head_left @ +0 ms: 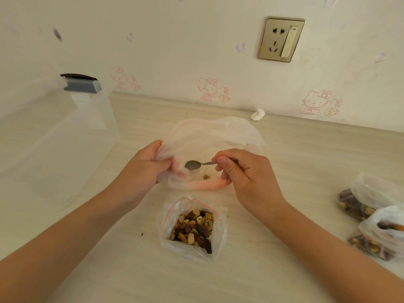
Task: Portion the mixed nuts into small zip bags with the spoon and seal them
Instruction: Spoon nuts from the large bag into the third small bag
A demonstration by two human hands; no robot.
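Translucent plastic fills the middle of my feed: a large bag point(218, 136) with a pink zip edge sits slumped open on the pale wood-grain table point(306, 162), and both hands are at its mouth. On the left, the left hand point(144, 165) has its fingers curled into a bunch of the bag's near wall, gripping it and holding the opening wide. On the right, the right hand point(247, 171) pinches the handle of the spoon point(193, 165) between thumb and fingers, with the bowl pointing left inside the bag, just beside the left hand's fingertips, and it looks bare from here. Down in the bottom of that bag I can make out only a few loose nuts point(206, 177), just below the spoon. Nearer to me, the small zip bag point(219, 235) stands open on the table, red zip line gaping, with mixed nuts point(192, 228) heaped inside it; neither hand touches it. Over at the right edge, an upper filled bag point(371, 191) and a lower filled bag point(384, 226) lie close together, nuts showing through. Far left there's a clear plastic container point(65, 136) with a grey clip point(82, 84) on its top. Back by the wall sits a crumpled tissue point(258, 114), and above it a gold wall socket point(281, 39)
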